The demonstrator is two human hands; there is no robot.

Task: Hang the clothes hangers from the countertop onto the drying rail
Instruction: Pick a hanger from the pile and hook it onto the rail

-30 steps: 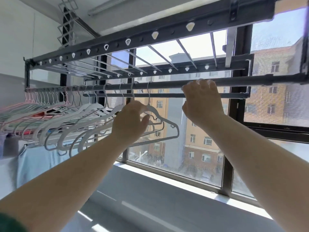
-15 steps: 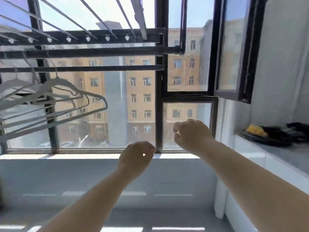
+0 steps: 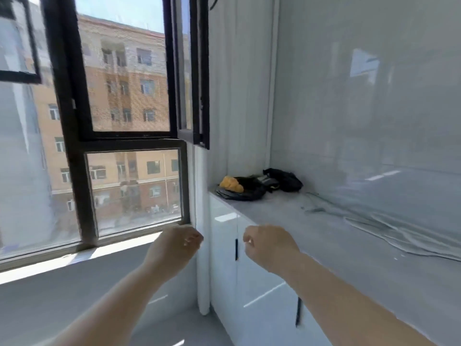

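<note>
Currently both empty: left grip [image 3: 174, 245] and right grip [image 3: 268, 245] hang side by side, fingers loosely curled, nothing held, in front of the white cabinet [image 3: 249, 295]. Pale, blurred clothes hangers [image 3: 399, 236] lie flat on the surface [image 3: 311, 233] to the right, apart from both. Black bag [image 3: 284, 181] and yellow item [image 3: 232, 184] sit at its far end.

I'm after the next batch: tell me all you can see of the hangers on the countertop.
The hangers are thin and pale grey, close in colour to the countertop, seemingly plastic. They lie flat in a loose overlapping heap beside the wall. Blur hides their count and hooks. Neither the left hand nor the right hand touches them.
</note>
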